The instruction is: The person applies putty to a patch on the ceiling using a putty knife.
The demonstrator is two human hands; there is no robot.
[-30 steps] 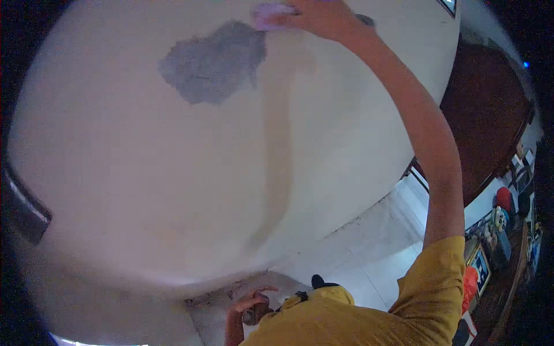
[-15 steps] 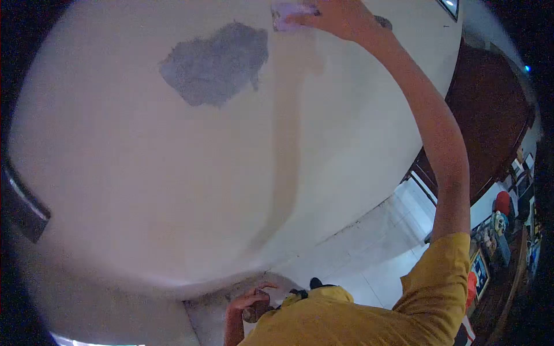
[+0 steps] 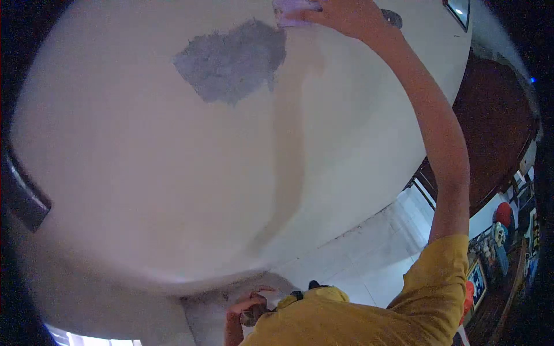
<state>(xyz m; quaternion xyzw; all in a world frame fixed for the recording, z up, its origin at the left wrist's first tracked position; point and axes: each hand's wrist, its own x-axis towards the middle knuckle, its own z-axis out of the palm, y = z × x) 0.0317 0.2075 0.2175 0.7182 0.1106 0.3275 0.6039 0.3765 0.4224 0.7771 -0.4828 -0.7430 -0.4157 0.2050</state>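
Note:
My right hand (image 3: pixel 349 17) is raised at the top of the view, its fingers closed round a pale purple block (image 3: pixel 294 12) that is against the off-white wall (image 3: pixel 190 173). To the left of the block, a rough grey patch (image 3: pixel 234 62) marks the wall. Low in the view, near my yellow shirt (image 3: pixel 346 320), my left hand (image 3: pixel 251 303) is curled round a brownish lump (image 3: pixel 254 312), with one finger stretched out. What the lump is cannot be made out.
A dark brown door (image 3: pixel 493 127) stands at the right, with a cluttered shelf (image 3: pixel 508 288) below it. Pale floor tiles (image 3: pixel 369 254) run along the wall's foot. A dark glossy object (image 3: pixel 26 199) juts in at the left edge.
The view has shifted slightly, so the grey patch appears further right and nearer the purple block. My right hand still holds the block, and my left hand keeps its grip.

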